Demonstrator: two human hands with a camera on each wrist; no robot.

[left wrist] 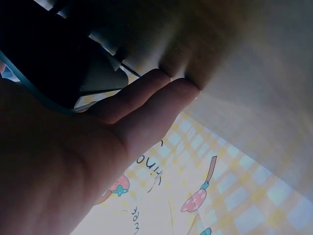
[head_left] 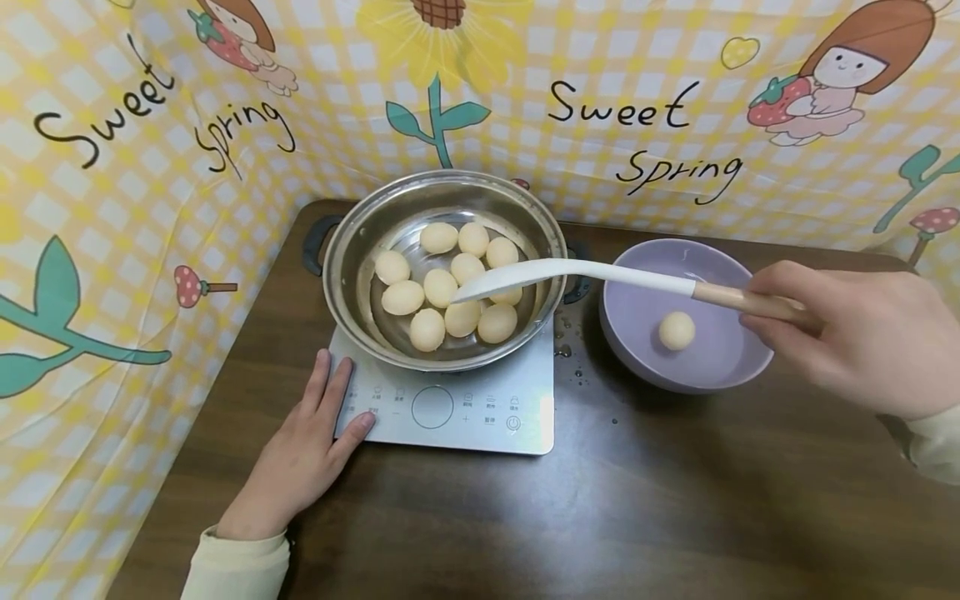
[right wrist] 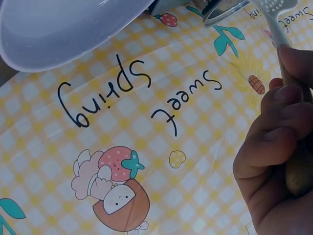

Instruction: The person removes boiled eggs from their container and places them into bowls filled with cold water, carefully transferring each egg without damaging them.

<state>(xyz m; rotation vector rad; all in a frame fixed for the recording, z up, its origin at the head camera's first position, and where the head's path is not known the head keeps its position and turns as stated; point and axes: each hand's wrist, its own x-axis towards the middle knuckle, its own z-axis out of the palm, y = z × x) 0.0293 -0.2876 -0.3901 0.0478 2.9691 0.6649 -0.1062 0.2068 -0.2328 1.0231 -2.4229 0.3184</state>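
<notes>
While resting left hand (head_left: 303,454), fingers straight, at induction cooktop (head_left: 432,433) front-left of steel pot (head_left: 480,196), seems early on: most eggs (head_left: 440,287) still inside, one in lilac bowl (head_left: 636,287) right of pot; grips slotted spoon (head_left: 585,267) with right hand (head_left: 870,333), rightmost.

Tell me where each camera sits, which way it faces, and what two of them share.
Head: worn on the head, facing forward and down at the pot and bowl; left hand and right hand both show.
Left wrist: worn there, looking along the left hand's fingers toward table and cloth.
Right wrist: worn there, looking past the right hand, which grips the spoon, toward the cloth, seen upside down.
Shared: head and right wrist both show bowl, spoon and right hand.
</notes>
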